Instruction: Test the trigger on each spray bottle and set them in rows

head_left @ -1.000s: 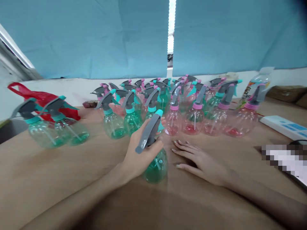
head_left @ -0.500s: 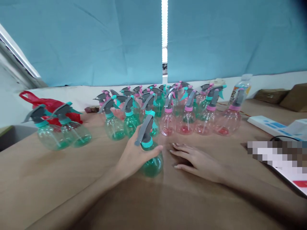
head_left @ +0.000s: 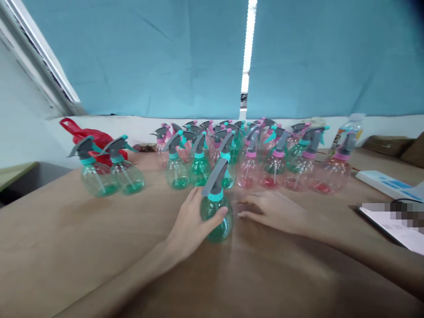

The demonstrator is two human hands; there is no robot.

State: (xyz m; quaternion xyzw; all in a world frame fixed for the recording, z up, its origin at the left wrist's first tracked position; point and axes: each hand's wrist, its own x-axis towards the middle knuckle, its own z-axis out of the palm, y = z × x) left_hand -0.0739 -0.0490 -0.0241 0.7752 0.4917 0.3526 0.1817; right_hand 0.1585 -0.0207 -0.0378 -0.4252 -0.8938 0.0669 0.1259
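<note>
My left hand [head_left: 192, 221] is wrapped around the body of a green spray bottle [head_left: 217, 225], thumb in front, below its turquoise collar. The bottle stands about upright on the table, its grey trigger head slanting toward me. My right hand [head_left: 274, 210], a little blurred, is just right of this bottle, fingers apart and pointing at it, holding nothing. Behind both hands is a cluster of similar bottles, among them a clear green one [head_left: 200, 170] and a pink one [head_left: 247, 172]. Two more green-tinted bottles, such as this one [head_left: 127, 176], stand apart at the left.
A red plastic bag [head_left: 94, 138] lies behind the left pair of bottles. At the right are a labelled drink bottle [head_left: 351, 128], a white power strip [head_left: 386, 183] and a tablet-like flat object [head_left: 380, 227]. Brown boxes [head_left: 386, 145] sit at the back right of the wooden table [head_left: 109, 247].
My left hand has moved lower on the spray bottle, from near its collar to its body. My right hand has come closer to the bottle. The whole view has shifted left.
</note>
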